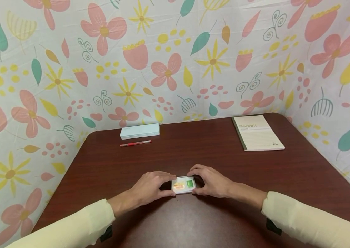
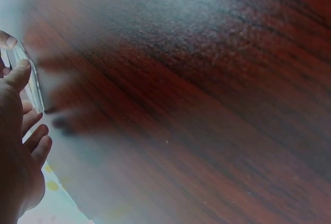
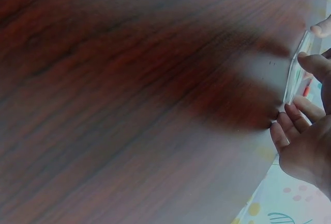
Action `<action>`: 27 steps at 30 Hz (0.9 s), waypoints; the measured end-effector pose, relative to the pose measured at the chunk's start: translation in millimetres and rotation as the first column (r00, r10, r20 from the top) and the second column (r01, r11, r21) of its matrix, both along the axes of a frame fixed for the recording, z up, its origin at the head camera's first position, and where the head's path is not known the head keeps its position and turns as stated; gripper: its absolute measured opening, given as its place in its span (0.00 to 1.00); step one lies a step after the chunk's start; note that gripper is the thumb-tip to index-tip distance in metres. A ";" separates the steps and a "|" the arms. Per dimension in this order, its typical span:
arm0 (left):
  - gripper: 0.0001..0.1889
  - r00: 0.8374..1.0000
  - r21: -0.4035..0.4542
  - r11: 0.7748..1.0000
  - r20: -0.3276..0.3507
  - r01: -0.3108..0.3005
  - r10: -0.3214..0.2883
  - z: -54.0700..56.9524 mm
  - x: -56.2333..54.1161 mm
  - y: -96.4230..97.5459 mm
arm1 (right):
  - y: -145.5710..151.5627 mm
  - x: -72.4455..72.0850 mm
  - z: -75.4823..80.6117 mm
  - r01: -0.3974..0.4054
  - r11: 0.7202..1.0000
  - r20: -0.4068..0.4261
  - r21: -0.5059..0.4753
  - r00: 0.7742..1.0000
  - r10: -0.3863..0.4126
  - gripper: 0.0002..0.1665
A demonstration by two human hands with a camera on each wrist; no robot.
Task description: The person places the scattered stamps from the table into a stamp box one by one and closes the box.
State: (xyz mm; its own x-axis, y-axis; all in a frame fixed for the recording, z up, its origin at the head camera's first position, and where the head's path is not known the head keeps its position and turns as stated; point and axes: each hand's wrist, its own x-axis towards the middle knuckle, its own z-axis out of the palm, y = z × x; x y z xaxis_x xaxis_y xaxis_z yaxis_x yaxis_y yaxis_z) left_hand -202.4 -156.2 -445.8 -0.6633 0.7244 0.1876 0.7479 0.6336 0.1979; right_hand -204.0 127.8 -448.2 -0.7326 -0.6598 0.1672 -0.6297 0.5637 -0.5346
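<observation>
A small flat clear case (image 1: 183, 185) lies near the middle of the table, with an orange print and a green square showing on its white face. At its left end my left hand (image 1: 152, 186) pinches it, thumb on the near edge and fingers on the far edge. My right hand (image 1: 212, 181) holds the right end in the same way. In the left wrist view the clear rim of the case (image 2: 35, 87) shows beside the thumb. The right wrist view has its transparent edge (image 3: 292, 74) between thumb and fingers.
Toward the back left of the dark wooden table (image 1: 190, 148) lies a pale blue box (image 1: 140, 131), with a red pen (image 1: 136, 143) in front of it. A notebook marked Gambit (image 1: 258, 133) lies at the back right. Flower-patterned cloth (image 1: 168, 41) surrounds the table's back and sides.
</observation>
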 end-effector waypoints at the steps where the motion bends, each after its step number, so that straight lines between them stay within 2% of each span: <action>1: 0.29 1.000 0.001 1.000 0.002 0.000 0.000 0.0 -0.1 0.0 | -0.1 0.0 0.0 0.001 1.000 0.002 -0.001 1.000 -0.001 0.29; 14: 0.29 1.000 0.007 1.000 0.026 -0.013 0.013 1.0 -1.7 2.2 | -1.0 -1.6 1.6 -0.011 1.000 0.002 -0.003 1.000 0.011 0.29; 27: 0.28 0.995 0.012 0.999 0.096 -0.035 0.033 7.3 -6.5 8.8 | -4.0 -3.9 6.2 -0.007 1.000 -0.006 0.022 1.000 0.007 0.31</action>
